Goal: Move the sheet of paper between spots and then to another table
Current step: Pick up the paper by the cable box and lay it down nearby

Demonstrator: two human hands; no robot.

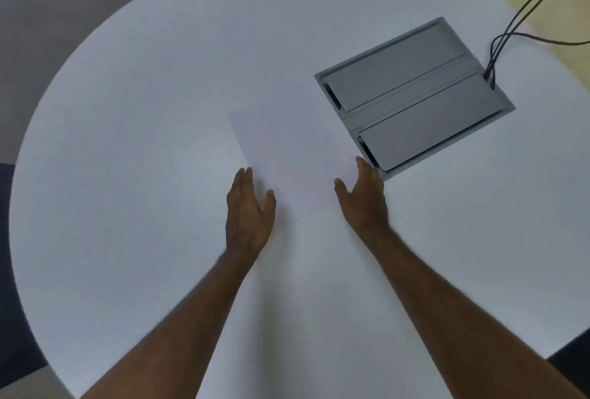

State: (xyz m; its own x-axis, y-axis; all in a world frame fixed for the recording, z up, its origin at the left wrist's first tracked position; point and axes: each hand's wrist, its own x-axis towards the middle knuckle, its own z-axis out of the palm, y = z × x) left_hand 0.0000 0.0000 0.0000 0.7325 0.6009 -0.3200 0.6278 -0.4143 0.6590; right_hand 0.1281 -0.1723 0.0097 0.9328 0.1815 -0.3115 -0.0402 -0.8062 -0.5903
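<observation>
1. Left hand: fingers spread and relaxed, palm down, gripping nothing. It sits at the left edge of the sheet of paper; whether the fingertips touch the sheet or hover just over it cannot be told.
2. Right hand: also loose and empty, thumb splayed toward the sheet, fingers reaching along its right edge. Contact again unclear.
3. The sheet lies flat on the white table between the two hands, skewed, near corner pointing back toward the person. White on white, so the edges are faint; the far edge is hard to trace.
4. Just right of the sheet, beside the right hand's fingertips: the grey cable hatch set into the table, lids closed. Dark cables come out of its far corner and run off the top right.
5. Step, as a judgement: framing the sheet from both sides, about to pick it up or slide it. Not lifted yet.
6. Next move calls for getting under a thin flat edge: pinch each side, or drag it and then lift. Keep the right side clear of the hatch rim so the paper does not catch.
</observation>
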